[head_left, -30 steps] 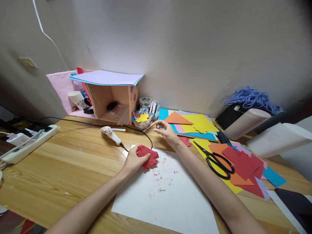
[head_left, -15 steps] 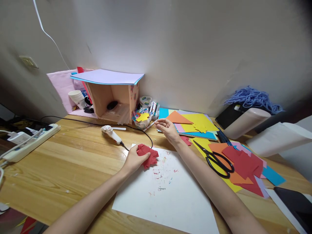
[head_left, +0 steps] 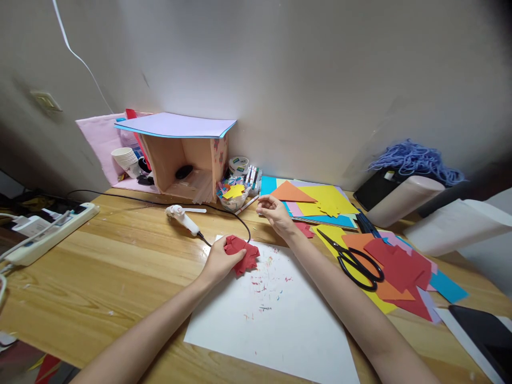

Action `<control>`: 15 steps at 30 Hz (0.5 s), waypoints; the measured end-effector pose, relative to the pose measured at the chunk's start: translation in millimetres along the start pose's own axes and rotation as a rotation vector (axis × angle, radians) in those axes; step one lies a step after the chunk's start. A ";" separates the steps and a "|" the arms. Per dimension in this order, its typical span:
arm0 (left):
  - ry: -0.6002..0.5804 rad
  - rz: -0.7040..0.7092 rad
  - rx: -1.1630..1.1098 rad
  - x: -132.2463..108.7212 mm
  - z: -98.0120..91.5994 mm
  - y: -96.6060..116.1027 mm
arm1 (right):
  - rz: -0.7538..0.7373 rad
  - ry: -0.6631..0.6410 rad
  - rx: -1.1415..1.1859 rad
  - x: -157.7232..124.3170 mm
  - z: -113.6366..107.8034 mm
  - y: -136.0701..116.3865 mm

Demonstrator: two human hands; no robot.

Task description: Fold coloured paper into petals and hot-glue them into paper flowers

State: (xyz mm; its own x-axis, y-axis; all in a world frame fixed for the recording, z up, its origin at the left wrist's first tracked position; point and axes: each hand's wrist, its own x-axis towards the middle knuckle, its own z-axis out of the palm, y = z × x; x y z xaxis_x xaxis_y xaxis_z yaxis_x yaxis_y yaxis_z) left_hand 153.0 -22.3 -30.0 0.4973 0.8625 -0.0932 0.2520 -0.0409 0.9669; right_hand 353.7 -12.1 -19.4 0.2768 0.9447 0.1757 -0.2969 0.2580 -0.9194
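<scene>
My left hand point(head_left: 221, 262) is closed on a folded red paper cutout point(head_left: 244, 256) with jagged edges, thumb on top, over the left edge of a white sheet of paper point(head_left: 288, 330) marked with coloured strokes. My right hand point(head_left: 276, 214) is above the table beyond the sheet, its fingers loosely bent and apart, with nothing visible in them. Just left of its fingertips, a white marker point(head_left: 247, 205) lies on the wood. Behind that hand is a stack of coloured paper with a yellow cutout point(head_left: 334, 205) on top. Another red paper piece point(head_left: 305, 230) is partly hidden by my right wrist.
Black-handled scissors point(head_left: 356, 261) rest on coloured paper at right. A white glue gun point(head_left: 183, 220) with a black cord lies left of centre. Behind are an open box point(head_left: 220, 165) and a bowl of paper scraps point(head_left: 234, 202). A power strip point(head_left: 60, 234) is at far left.
My right hand has drawn slightly to the right, off the end of the marker, which stays on the table. My left hand and the red cutout have hardly moved.
</scene>
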 end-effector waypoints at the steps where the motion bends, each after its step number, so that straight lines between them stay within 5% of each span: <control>1: -0.002 -0.002 -0.001 0.0 0.2 -0.2 | 0.006 -0.012 0.020 -0.8 1.0 -0.8; 15: 0.001 0.000 0.003 -0.2 1.0 -2.1 | -0.014 -0.090 0.192 -6.0 3.9 -7.4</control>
State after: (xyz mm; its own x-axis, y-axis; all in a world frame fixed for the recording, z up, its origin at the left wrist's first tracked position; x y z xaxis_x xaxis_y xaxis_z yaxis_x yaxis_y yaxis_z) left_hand 153.2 -22.9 -32.2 0.4967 0.8629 -0.0930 0.2547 -0.0425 0.9661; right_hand 350.7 -18.9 -12.3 0.2019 0.9529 0.2263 -0.4651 0.2966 -0.8341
